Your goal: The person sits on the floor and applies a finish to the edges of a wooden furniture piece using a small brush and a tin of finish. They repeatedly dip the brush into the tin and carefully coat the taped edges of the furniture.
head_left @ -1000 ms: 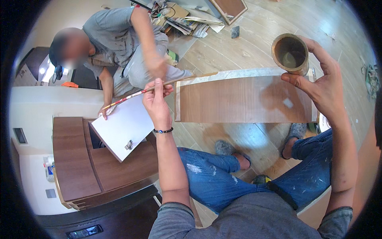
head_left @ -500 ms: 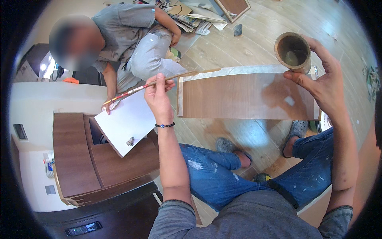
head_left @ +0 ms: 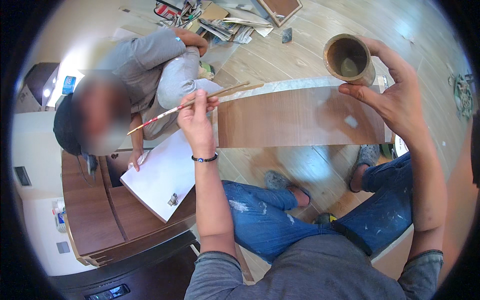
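My left hand (head_left: pixel 199 115) pinches a thin brush-like stick (head_left: pixel 159 116), banded red and white, held slanting in the air. My right hand (head_left: pixel 396 102) grips a round brown cup (head_left: pixel 369 75) by its side, with some murky content visible inside. Below both lies a long wood-grain board (head_left: pixel 292 120), its far edge bordered by pale tape (head_left: pixel 295 84). Left of my left forearm, a co-worker's hand (head_left: pixel 135 160) holds a white panel (head_left: pixel 155 180) bearing a small metal fitting (head_left: pixel 173 199).
A seated co-worker (head_left: pixel 137 57) leans in from the left above a brown wooden cabinet (head_left: pixel 87 210). Papers (head_left: pixel 235 27) are piled at the back beside a framed panel (head_left: pixel 280 10). My sandaled feet (head_left: pixel 280 182) rest on the tiled floor (head_left: pixel 265 165).
The co-worker has bent forward and lower, the arm that was near my left hand drawing back. The white panel has shifted down. My right hand with the cup has moved slightly left.
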Available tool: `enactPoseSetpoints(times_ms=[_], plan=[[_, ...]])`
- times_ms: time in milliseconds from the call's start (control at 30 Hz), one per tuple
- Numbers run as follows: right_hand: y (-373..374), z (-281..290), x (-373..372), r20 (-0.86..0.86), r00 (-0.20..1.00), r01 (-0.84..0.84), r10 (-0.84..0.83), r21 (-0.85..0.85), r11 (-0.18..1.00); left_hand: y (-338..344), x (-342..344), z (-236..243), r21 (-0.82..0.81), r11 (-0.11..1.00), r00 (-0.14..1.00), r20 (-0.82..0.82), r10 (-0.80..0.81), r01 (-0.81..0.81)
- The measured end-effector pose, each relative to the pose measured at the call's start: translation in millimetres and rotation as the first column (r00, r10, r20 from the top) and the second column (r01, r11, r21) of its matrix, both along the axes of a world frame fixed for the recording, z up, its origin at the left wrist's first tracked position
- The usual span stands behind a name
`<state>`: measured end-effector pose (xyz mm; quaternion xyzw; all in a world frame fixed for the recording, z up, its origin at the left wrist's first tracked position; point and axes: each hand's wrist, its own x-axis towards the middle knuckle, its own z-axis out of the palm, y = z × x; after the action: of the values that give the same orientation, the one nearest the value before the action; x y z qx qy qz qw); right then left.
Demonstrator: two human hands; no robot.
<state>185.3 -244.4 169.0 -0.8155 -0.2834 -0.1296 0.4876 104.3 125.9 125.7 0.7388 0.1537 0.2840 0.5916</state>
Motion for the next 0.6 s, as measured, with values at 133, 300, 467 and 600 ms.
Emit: enactPoseSetpoints(times_ms=[133,300,467,600], plan=[[-1,1,-1,0.029,1.000,0.008,-0.007,-0.033,0.999,-19,12,0,-0.136,0.988,0.997,0.013,-0.077,0.078],[-5,0,-2,0.041,0.999,0.026,-0.024,-0.049,0.998,-29,18,-5,-0.114,0.985,0.990,-0.040,-0.134,0.129],[-10,-2,-1,0.045,0.999,0.020,-0.019,-0.023,1.000,-27,22,-9,-0.039,0.995,0.992,-0.080,-0.100,0.097],[-12,0,-1,0.043,0.999,-0.002,0.002,0.005,1.000,-3,14,-7,-0.010,1.000,0.998,-0.059,0.010,-0.010]])
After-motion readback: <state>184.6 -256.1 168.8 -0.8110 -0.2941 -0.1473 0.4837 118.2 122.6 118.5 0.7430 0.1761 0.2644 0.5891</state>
